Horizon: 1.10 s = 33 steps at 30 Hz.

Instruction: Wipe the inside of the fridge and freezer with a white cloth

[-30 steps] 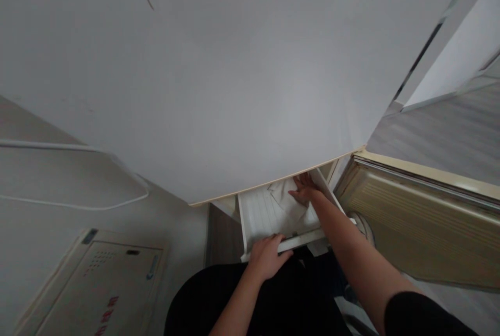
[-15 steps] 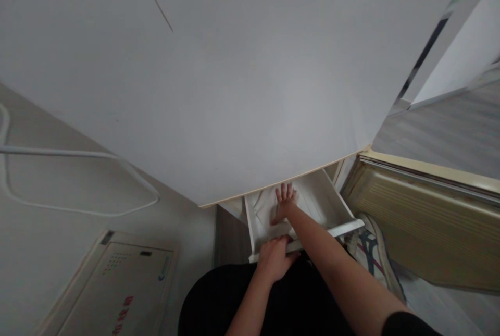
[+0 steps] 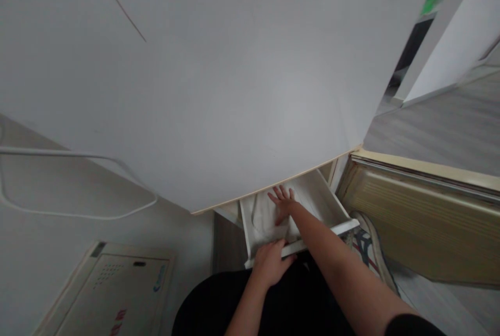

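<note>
A white drawer (image 3: 330,193) is pulled out from beneath the white tabletop (image 3: 234,91). My left hand (image 3: 269,262) is closed over the drawer's front edge, thumb on the near side. Inside the drawer, my right hand (image 3: 283,204) is spread open, fingers apart and pointing toward the back. Under and beside it lies a flat whitish thing (image 3: 263,219), perhaps a sheet or bag; its kind is unclear. The tabletop hides the rear of the drawer.
At left, a white cable (image 3: 78,153) loops by the wall above a pale metal box (image 3: 117,284) with red lettering. A yellowish panel (image 3: 422,221) stands at right, beside my shoe (image 3: 373,250). The tabletop edge overhangs the drawer closely.
My right hand has shifted slightly left within the drawer, fingers still spread. My left hand keeps its hold on the drawer front. The view has turned a little.
</note>
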### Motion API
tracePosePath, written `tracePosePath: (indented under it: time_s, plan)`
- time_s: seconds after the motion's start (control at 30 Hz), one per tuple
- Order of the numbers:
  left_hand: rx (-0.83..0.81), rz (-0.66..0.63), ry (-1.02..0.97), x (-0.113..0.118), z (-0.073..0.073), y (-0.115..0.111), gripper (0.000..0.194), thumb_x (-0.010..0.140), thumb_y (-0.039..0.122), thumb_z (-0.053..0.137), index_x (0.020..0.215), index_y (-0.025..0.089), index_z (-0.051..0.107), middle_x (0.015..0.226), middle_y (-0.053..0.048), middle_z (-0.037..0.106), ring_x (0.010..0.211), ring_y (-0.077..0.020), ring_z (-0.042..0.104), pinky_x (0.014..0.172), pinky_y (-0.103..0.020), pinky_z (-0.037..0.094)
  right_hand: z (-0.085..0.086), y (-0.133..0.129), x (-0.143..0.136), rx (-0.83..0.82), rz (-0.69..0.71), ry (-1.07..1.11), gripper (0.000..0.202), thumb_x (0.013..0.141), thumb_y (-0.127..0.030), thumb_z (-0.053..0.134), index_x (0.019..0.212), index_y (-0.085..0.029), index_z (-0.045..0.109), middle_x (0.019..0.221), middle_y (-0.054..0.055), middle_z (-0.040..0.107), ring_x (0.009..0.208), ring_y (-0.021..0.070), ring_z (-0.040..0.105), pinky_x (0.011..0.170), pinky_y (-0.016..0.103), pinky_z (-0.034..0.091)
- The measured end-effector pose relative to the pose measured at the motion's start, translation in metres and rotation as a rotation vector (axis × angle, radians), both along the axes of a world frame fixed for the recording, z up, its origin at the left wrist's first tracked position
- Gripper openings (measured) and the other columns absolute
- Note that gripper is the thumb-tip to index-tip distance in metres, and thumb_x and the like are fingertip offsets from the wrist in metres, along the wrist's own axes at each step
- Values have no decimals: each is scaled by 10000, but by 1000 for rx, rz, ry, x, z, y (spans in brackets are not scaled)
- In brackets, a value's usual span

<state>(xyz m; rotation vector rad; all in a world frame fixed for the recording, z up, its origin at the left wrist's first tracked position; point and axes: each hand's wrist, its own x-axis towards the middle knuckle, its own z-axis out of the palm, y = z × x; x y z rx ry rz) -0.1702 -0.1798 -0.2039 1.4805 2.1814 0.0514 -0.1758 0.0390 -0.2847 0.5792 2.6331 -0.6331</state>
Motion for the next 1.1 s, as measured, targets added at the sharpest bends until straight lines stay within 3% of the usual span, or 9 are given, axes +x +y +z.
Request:
tracePosePath:
  time_s: [0.13, 0.23, 0.43, 0.6, 0.8, 0.87, 0.93, 1.0, 1.1]
  plan:
    - [41, -14, -14, 0, -2, -2, 401, 897, 524, 551, 1206, 278, 621, 1163, -30, 729, 1093, -267, 670, 918, -357, 477, -1, 45, 49, 86, -218, -71, 1426, 554, -638, 833, 1603, -279, -63, 1621, 106, -260, 1479, 394, -243, 1175, 621, -67]
    - [76, -21, -6, 2, -1, -1, 388, 908, 517, 536, 1185, 260, 624, 1142, -41, 734, 1069, -280, 675, 895, -372, 486, -4, 59, 73, 72, -270, -151, 1536, 506, -675, 842, 1588, -183, -131, 1600, 158, -291, 1474, 379, -258, 1220, 526, -34]
    - [86, -54, 20, 5, 0, 1, 351, 929, 485, 513, 1151, 235, 622, 1110, -69, 735, 1035, -292, 687, 874, -393, 499, -2, 26, 55, 197, -381, -309, 1679, 403, -637, 884, 1546, -148, -244, 1556, 210, -349, 1443, 505, -227, 1165, 668, 28]
    - [91, -70, -8, 4, 0, 2, 372, 929, 473, 518, 1184, 221, 619, 1182, -90, 721, 1075, -308, 683, 899, -412, 509, 5, -25, 5, 207, -163, -299, 1713, 347, -541, 928, 1553, -114, -211, 1533, 240, -355, 1404, 534, -268, 1154, 685, -5]
    - [7, -21, -3, 1, -2, 3, 329, 892, 409, 567, 1100, 189, 696, 1129, -122, 747, 1079, -312, 694, 920, -387, 515, -7, -90, -36, 172, 212, -48, 1182, 694, -335, 766, 1603, -65, 61, 1608, 207, -169, 1494, 420, -137, 1215, 593, 28]
    - [11, -21, 14, 0, -4, 3, 341, 898, 444, 560, 1049, 178, 711, 1091, -132, 755, 1050, -323, 704, 903, -397, 523, -11, -91, -34, 135, 307, 26, 1015, 769, -275, 689, 1602, -73, 145, 1630, 179, -103, 1515, 375, -88, 1230, 557, 50]
    - [70, -37, 10, -1, -6, 3, 372, 901, 477, 560, 1113, 198, 685, 1126, -114, 749, 1060, -319, 700, 903, -400, 524, -11, -81, -25, 100, 337, 59, 980, 775, -240, 689, 1610, -187, 179, 1648, 124, -57, 1525, 358, -49, 1225, 575, 54]
    - [98, -55, 1, 0, -6, 3, 391, 909, 487, 555, 1184, 225, 645, 1157, -90, 741, 1072, -311, 695, 901, -401, 522, -9, -63, -12, 92, 352, 61, 1075, 711, -232, 768, 1605, -306, 176, 1656, 77, -52, 1525, 367, -50, 1210, 610, 40]
    - [78, -72, 18, 1, -4, 2, 380, 927, 492, 526, 1183, 231, 632, 1132, -82, 744, 1063, -307, 693, 888, -404, 515, -4, -30, 17, 132, 325, -15, 1333, 522, -237, 906, 1601, -352, 132, 1649, 80, -122, 1509, 405, -106, 1192, 635, 34]
